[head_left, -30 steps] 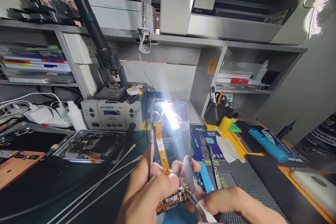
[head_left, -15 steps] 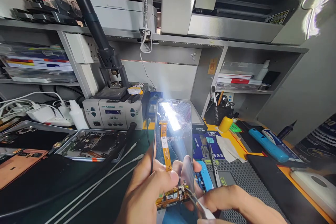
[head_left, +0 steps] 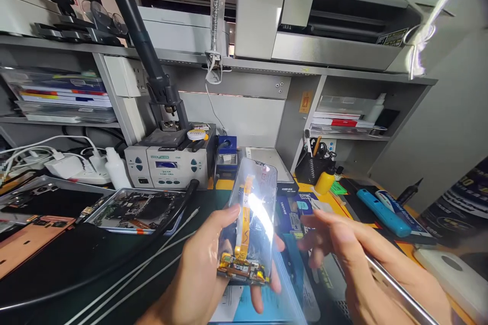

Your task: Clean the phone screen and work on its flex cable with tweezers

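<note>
My left hand (head_left: 204, 259) grips a phone screen (head_left: 263, 203) by its sides, thumb on the left edge and fingertips showing past the right edge. The screen is tilted and catches a bright glare. An orange flex cable (head_left: 245, 228) runs up along its face, with a small circuit board (head_left: 244, 269) at the lower end. To the right, apart from the screen, is my right hand (head_left: 366, 259). Metal tweezers (head_left: 396, 284) are tucked in it and point back toward the lower right; its forefinger and thumb reach out toward the screen, a little blurred.
A hot air station (head_left: 168, 167) stands behind on the left, with opened phone parts (head_left: 141, 208) in a tray before it. White cables (head_left: 152, 259) cross the dark mat. On the right lie a blue-handled tool (head_left: 383, 212) and a yellow bottle (head_left: 325, 181).
My right hand has drawn away to the right from the circuit board, and the tweezers have swung back into the palm. The screen now leans at a different angle, and my left thumb has shifted to its edge.
</note>
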The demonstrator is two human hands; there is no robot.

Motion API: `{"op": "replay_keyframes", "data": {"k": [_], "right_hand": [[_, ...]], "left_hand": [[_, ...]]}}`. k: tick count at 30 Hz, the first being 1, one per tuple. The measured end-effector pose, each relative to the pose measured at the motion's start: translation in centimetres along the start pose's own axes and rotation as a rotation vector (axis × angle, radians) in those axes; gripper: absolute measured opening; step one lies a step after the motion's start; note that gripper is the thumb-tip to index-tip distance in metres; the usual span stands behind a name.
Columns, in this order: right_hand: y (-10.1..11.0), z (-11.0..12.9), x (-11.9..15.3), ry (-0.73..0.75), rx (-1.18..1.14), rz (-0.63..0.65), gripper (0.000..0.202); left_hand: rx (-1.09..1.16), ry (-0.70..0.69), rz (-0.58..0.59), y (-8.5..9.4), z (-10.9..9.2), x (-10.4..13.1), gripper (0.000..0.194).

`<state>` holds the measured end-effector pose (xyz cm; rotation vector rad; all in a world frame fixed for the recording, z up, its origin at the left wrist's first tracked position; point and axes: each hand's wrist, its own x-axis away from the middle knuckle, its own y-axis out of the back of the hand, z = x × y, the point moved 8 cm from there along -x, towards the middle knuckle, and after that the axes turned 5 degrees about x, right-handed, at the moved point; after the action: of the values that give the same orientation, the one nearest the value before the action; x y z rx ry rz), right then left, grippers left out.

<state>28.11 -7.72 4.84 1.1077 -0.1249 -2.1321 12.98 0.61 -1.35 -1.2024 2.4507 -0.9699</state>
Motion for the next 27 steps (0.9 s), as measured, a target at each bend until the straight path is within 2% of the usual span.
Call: {"op": "replay_keyframes", "data": {"k": [2,5,7,9,12,15,18,22,25,27], "right_hand": [[-1.6,-1.2,-0.7,-0.202,-0.088,0.17,0.031],[-4.5,-2.3,0.0,-0.441,-0.337,0.479,0.032],[-5.8,-2.3,1.1,-0.556,-0.556,0.615,0.031],[-6.5,-2.2,1.8,-0.624,-0.719,0.677,0.03],[-7.0,-2.7,2.1,-0.686,-0.837,0.643,0.029],[-7.3,-3.9,2.2,-0.735,-0.874,0.578,0.029],[-7.8,-4.6,2.2,-0.751,-0.905,0.552,0.026],[-8.1,-4.6,2.6,-0.76,-0.935,0.518,0.026],[-8.3,-4.4,2.8,-0.769,-0.941,0.503,0.028],[-8.5,-4.2,3.0,-0.772,-0.932,0.511,0.03]], "left_hand": [[-0.02,0.02,0.049,0.0,0.1,-0.1,0.063],[-0.041,0.045,0.138,-0.4,0.2,0.1,0.06],[-0.054,0.087,0.187,-0.7,0.3,0.3,0.059],[-0.073,0.145,0.22,-1.1,0.5,0.6,0.061],[-0.1,0.163,0.234,-1.4,0.1,0.8,0.063],[-0.097,0.087,0.202,-1.5,-1.0,0.8,0.047],[-0.109,0.0,0.09,-1.0,-1.5,1.0,0.036],[-0.138,-0.069,-0.063,-0.1,-1.2,1.5,0.025],[-0.141,-0.122,-0.188,1.1,-1.1,1.9,0.011],[-0.156,-0.142,-0.258,2.0,-1.3,1.9,0.009]]}}
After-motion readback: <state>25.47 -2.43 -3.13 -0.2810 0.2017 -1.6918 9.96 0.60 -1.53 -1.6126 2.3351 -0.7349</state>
